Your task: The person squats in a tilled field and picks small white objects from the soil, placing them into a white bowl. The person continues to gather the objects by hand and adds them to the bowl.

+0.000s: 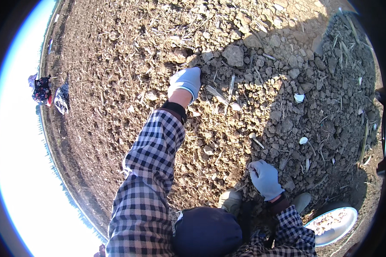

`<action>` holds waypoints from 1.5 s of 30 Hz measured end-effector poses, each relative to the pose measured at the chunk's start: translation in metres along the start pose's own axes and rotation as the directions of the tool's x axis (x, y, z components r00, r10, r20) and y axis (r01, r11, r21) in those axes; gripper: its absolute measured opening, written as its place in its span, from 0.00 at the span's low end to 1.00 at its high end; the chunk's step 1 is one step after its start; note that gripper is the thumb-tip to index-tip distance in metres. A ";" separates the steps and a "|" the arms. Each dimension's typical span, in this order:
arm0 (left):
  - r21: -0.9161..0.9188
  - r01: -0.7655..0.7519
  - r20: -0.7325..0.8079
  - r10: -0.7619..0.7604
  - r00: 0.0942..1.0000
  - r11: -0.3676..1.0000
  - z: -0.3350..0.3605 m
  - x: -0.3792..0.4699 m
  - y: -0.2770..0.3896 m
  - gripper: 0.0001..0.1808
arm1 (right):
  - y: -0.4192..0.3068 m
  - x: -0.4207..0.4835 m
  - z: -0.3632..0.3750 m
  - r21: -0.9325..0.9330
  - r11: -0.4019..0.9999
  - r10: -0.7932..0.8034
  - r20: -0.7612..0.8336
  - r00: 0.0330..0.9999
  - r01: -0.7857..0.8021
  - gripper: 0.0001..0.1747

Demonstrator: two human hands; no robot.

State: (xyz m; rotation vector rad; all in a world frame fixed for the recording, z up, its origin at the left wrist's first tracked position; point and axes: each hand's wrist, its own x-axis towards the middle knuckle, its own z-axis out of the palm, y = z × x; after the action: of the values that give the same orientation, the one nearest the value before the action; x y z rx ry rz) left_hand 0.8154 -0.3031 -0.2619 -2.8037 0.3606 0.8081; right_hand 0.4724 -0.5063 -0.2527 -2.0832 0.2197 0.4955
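Observation:
My left hand (pixel 185 83), in a pale knit glove, reaches forward and touches the cloddy soil (pixel 154 135). Its fingertips are hidden by the glove's back, so what they hold is not visible. Closer to my body, my right hand (pixel 265 178), gloved alike, rests low over the shaded soil with its fingers curled; whether something sits between them cannot be seen. White garlic cloves (pixel 303 140) lie scattered on the ground to the right, one larger white piece (pixel 299 97) farther off. A pinkish clove (pixel 235 106) is right of my left hand. Between the hands lies a small bulb-ended stalk (pixel 252 136).
A metal basin (pixel 342 234) holding many cloves stands at the lower right. My shoes (pixel 230 201) are beside my right hand. A large clod (pixel 234 55) and dry straw stalks (pixel 217 93) lie ahead. Far left, a person (pixel 41 90) is beside a patterned sack (pixel 61 99).

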 end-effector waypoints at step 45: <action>0.397 0.052 -0.111 -0.008 0.994 0.917 -0.101 0.055 -0.015 0.17 | 0.010 0.007 -0.003 0.175 0.984 0.006 -0.041 0.999 0.002 0.06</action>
State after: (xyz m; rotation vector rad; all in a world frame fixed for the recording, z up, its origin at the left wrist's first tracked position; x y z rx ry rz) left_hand 0.9149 -0.3244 -0.2059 -2.4644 0.4427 0.5071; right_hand 0.4758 -0.5143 -0.2617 -1.9225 0.2801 0.4187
